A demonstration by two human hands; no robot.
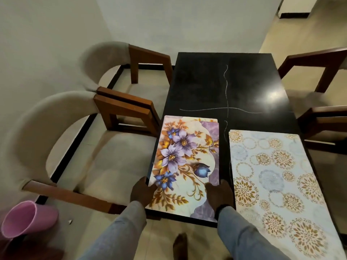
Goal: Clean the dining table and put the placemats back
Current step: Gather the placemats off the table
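Observation:
A floral placemat point(187, 147) with purple and blue flowers lies lengthwise on the near left part of the black dining table point(216, 81). My left hand point(142, 194) grips its near left edge, thumb on top. My right hand point(219, 194) holds its near right edge, thumb on the mat. At the mat's far right corner a second, offset edge shows beneath it. A pale placemat point(272, 175) with gold and blue circle patterns lies flat on the near right part of the table, apart from both hands.
Two cushioned wooden chairs point(75, 156) point(112, 62) stand along the table's left side, and wooden chairs point(319, 72) stand on the right. A pink plastic cup point(24, 220) lies at the lower left. Thin white lines cross the tabletop's middle. My foot point(180, 244) is on the floor.

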